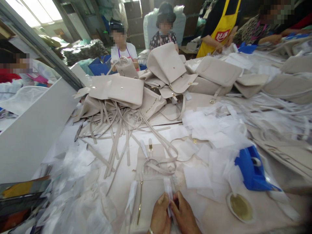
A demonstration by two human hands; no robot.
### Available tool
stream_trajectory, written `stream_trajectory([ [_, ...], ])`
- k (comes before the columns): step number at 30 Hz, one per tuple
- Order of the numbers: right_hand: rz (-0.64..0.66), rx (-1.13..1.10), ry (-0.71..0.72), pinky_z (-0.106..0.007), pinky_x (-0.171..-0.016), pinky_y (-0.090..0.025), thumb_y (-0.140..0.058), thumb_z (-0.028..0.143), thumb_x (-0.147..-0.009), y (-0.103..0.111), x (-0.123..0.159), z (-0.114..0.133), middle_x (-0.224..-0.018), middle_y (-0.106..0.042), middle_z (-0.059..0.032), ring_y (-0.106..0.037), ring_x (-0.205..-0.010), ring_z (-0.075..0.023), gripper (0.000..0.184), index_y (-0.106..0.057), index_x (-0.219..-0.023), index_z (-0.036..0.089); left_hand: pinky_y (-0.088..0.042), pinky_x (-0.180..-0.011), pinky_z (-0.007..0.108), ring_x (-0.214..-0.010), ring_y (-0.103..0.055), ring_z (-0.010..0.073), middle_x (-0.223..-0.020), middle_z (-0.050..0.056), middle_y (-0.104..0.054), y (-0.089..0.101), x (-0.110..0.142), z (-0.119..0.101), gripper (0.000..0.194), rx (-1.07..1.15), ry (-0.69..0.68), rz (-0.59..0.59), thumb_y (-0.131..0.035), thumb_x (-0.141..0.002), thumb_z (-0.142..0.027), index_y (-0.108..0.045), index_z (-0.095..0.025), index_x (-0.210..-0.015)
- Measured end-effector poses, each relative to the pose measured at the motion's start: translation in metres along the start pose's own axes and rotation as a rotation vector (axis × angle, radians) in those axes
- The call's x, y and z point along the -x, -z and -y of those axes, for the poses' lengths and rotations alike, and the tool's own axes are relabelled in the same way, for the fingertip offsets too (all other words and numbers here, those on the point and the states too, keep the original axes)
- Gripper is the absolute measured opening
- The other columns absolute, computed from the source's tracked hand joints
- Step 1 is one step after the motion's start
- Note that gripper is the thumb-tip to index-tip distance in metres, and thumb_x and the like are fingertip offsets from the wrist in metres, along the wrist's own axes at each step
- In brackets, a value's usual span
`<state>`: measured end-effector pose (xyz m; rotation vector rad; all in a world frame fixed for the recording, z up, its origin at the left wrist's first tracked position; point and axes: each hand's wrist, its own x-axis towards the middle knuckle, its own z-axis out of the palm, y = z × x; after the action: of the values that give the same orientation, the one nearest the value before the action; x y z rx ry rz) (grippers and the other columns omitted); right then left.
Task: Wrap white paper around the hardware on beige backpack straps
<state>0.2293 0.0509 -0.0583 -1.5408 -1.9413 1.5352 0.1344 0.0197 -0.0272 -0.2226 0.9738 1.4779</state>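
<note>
A beige handbag lies flat at the front of the table, with a gold zipper down its left part and a gold buckle at its far end. Over its right side, my left hand pinches a thin white wrapping strip between thumb and fingers. Close beside it on the right, my right hand is closed on the same strip, the thumbs almost meeting. What lies under the strip is hidden. Another white wrap covers something narrow left of the zipper, and a looped beige strap rests on the bag.
Beige bags with dangling straps pile up across the table's far side. White sheets, a blue tape dispenser and a round dish of yellowish stuff lie right. Clear plastic heaps left, by a white partition. Co-workers sit and stand beyond.
</note>
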Motion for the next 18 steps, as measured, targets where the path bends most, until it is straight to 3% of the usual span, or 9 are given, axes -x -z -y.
stream_trajectory([
  [5,-0.079,0.054,0.095,-0.027,-0.07,-0.048,-0.043,0.035,-0.085,0.0,0.004,-0.002,-0.086,-0.066,-0.0044,-0.063,-0.079,-0.019,0.016,-0.053,-0.089,0.022,-0.047,-0.08,0.031,-0.083,-0.064,0.0225,-0.081,0.012,-0.071,-0.002,-0.003,-0.003,0.018,-0.064,0.022,-0.041,-0.07,-0.073,-0.026,-0.07,-0.01,-0.082],
  [10,-0.064,-0.005,-0.044,-0.026,-0.067,-0.048,-0.047,0.032,-0.081,0.009,0.003,0.007,-0.078,-0.064,-0.0013,-0.062,-0.074,-0.0186,0.009,-0.047,-0.084,0.023,-0.048,-0.076,0.032,-0.075,-0.065,0.0231,-0.067,0.011,-0.07,-0.009,-0.004,-0.008,0.013,-0.087,0.06,-0.06,-0.071,-0.07,-0.023,-0.068,-0.01,-0.069],
  [14,-0.005,-0.099,-0.088,-0.025,-0.066,-0.046,-0.045,0.032,-0.083,0.017,0.005,0.016,-0.076,-0.062,0.0021,-0.062,-0.071,-0.0167,0.013,-0.047,-0.093,0.024,-0.048,-0.076,0.034,-0.076,-0.065,0.0239,-0.07,0.012,-0.07,-0.008,-0.003,-0.005,0.018,-0.074,0.072,0.001,-0.067,-0.075,-0.026,-0.069,-0.009,-0.081],
  [18,-0.013,-0.095,-0.077,-0.026,-0.068,-0.047,-0.047,0.035,-0.084,0.019,0.005,0.017,-0.082,-0.063,0.0013,-0.062,-0.074,-0.0174,0.029,-0.048,-0.111,0.025,-0.048,-0.078,0.035,-0.082,-0.065,0.0242,-0.078,0.013,-0.07,-0.004,-0.002,0.002,0.027,-0.079,-0.022,0.028,-0.062,-0.08,-0.033,-0.069,-0.009,-0.092],
])
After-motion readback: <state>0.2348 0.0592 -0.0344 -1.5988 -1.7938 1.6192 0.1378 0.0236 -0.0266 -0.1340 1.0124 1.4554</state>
